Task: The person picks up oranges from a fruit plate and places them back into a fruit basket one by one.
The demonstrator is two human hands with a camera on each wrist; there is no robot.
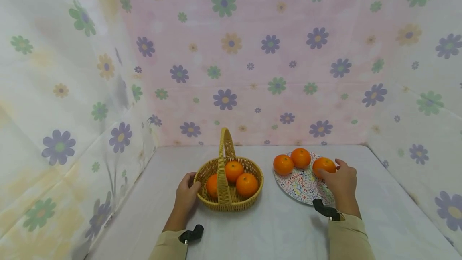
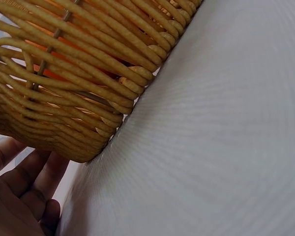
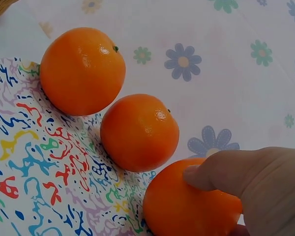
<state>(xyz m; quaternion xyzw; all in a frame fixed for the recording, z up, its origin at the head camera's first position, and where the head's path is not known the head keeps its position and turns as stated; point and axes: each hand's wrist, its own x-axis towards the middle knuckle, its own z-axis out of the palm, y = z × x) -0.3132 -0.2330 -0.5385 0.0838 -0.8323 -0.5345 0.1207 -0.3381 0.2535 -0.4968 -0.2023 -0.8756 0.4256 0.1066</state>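
Note:
A woven wicker basket [image 1: 236,208] with a tall arched handle holds three oranges [image 1: 247,185]. At its left side my left hand [image 1: 187,191] grips the rim; the left wrist view shows bent fingers [image 2: 49,172] against the woven wall. On the right lies a round plate [image 1: 301,187] with a colourful squiggle pattern, carrying three oranges. My right hand [image 1: 341,179] holds the rightmost orange [image 3: 187,206] between thumb and fingers, thumb pressed on its upper side. The other two, a far-left orange [image 3: 82,71] and a middle orange [image 3: 139,132], sit side by side near the plate's edge.
Both stand on a white-covered table [image 1: 267,232], with a strip of cloth between basket and plate. A flower-print curtain [image 1: 252,55] hangs behind and along both sides. Black straps with small mounts circle both wrists over beige sleeves [image 1: 348,236].

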